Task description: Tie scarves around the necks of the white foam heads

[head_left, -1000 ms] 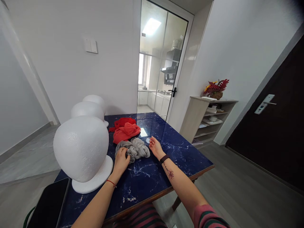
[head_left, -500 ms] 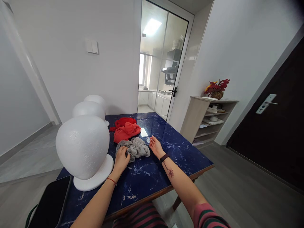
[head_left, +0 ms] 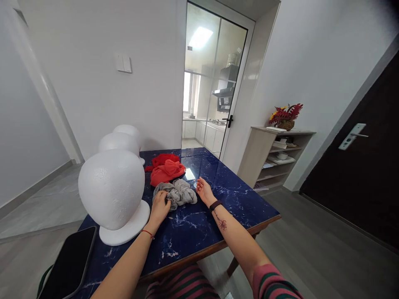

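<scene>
A crumpled grey scarf [head_left: 183,192] lies on the blue marble-patterned table [head_left: 187,245]. My left hand [head_left: 161,205] is on its near left edge, fingers curled into the thin fabric; the fingertips are partly hidden. Just right of the scarf, my right hand [head_left: 204,191] rests side-on at the tabletop, palm turned inward. Its fingers are loosely bent and slightly apart, with nothing in them. Behind the grey scarf sit a crumpled coral-red cloth [head_left: 166,171] and a darker red cloth [head_left: 163,158].
Three white foam heads stand in a row on the left, the nearest foam head [head_left: 112,189] beside my left forearm. A black phone [head_left: 70,261] lies at the table's left corner. Beyond are a glass door [head_left: 215,79] and a low shelf [head_left: 249,153] bearing a flower basket [head_left: 286,123].
The view has shifted slightly, so the foam heads and phone appear a little further right. Both hands stay where they were, the left at the grey scarf.
</scene>
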Motion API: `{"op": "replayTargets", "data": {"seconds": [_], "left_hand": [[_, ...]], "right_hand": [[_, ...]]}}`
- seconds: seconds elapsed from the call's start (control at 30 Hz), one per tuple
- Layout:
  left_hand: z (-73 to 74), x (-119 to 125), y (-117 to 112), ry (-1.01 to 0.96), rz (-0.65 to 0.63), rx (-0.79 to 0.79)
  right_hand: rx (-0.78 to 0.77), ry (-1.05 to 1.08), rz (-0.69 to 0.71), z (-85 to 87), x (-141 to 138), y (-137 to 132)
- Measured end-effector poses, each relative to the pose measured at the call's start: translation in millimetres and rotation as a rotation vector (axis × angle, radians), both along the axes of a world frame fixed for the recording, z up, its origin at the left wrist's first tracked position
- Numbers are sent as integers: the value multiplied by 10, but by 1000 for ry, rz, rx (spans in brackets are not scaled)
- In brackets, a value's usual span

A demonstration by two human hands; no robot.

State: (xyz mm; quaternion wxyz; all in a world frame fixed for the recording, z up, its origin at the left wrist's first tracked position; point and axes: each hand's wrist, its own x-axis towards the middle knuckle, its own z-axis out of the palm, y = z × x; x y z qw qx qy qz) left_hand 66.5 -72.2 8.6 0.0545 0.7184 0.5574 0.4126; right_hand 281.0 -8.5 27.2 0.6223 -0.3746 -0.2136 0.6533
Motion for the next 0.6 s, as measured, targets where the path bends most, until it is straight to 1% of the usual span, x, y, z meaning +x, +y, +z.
{"op": "replayTargets", "data": {"seconds": [0.6], "left_hand": [[-17, -7, -8, -49, -1, 32]], "right_hand": [[13, -5, -8, -13, -1, 1]]}}
